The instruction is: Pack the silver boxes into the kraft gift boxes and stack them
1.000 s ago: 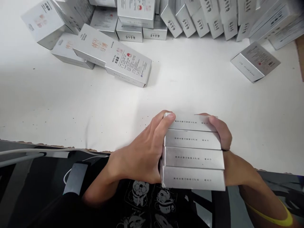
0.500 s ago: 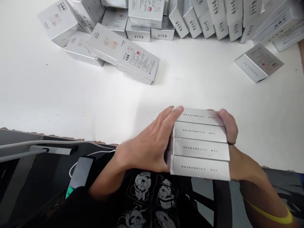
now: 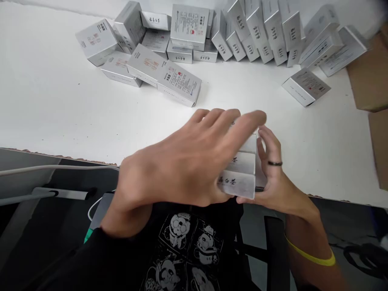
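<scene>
A stack of silver boxes (image 3: 242, 169) is held between both my hands at the near edge of the white table (image 3: 60, 117). My left hand (image 3: 184, 161) lies across the top and left side of the stack, fingers stretched over it and hiding most of it. My right hand (image 3: 271, 173), with a dark ring on one finger, cups the stack's right end, fingers curled against it. Only the end faces of the boxes show, one with dark printed characters.
Many more silver boxes (image 3: 178, 81) lie heaped and leaning along the far side of the table, one apart (image 3: 306, 87) at the right. Brown cardboard (image 3: 370, 85) sits at the right edge. A grey cable (image 3: 45, 167) and a dark chair (image 3: 273, 250) are below the table edge.
The stack has been turned so its end faces me instead of its long side. My left hand moved from the stack's left end onto its top, and the view tilted up.
</scene>
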`<state>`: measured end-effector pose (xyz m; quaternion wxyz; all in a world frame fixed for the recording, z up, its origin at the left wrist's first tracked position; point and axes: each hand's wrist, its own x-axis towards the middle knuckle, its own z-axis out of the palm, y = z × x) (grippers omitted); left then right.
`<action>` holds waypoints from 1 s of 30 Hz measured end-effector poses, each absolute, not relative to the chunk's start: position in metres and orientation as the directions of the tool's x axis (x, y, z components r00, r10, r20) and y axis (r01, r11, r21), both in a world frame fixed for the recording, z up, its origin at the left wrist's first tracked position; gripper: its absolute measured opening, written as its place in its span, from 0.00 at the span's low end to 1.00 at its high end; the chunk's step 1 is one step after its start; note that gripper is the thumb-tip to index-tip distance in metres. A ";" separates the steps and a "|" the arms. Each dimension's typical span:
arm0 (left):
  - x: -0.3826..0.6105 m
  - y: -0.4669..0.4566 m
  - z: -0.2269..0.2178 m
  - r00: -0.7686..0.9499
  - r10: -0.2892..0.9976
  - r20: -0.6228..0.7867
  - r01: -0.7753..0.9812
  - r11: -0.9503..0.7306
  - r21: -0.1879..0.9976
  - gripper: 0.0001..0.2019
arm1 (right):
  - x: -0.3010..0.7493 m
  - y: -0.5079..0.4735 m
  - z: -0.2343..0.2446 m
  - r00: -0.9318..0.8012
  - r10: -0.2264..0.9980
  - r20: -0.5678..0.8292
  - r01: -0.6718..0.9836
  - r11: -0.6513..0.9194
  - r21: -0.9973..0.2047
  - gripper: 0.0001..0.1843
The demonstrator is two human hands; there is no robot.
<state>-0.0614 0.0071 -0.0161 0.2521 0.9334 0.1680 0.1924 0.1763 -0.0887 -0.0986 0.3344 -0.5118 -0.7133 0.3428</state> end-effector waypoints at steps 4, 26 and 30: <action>-0.040 0.012 -0.005 0.928 0.348 0.130 0.251 -0.845 0.471 0.44 | 0.181 -0.079 -0.085 -0.326 0.925 0.195 0.466 0.337 -0.818 0.82; -0.086 -0.025 -0.103 0.680 0.616 0.398 0.018 -0.556 0.831 0.66 | 0.153 -0.072 -0.083 -0.386 0.813 0.436 0.523 0.582 -0.623 0.65; -0.088 -0.018 -0.107 0.694 0.596 0.404 -0.024 -0.542 0.840 0.61 | 0.149 -0.084 -0.082 -0.394 0.840 0.374 0.480 0.535 -0.696 0.66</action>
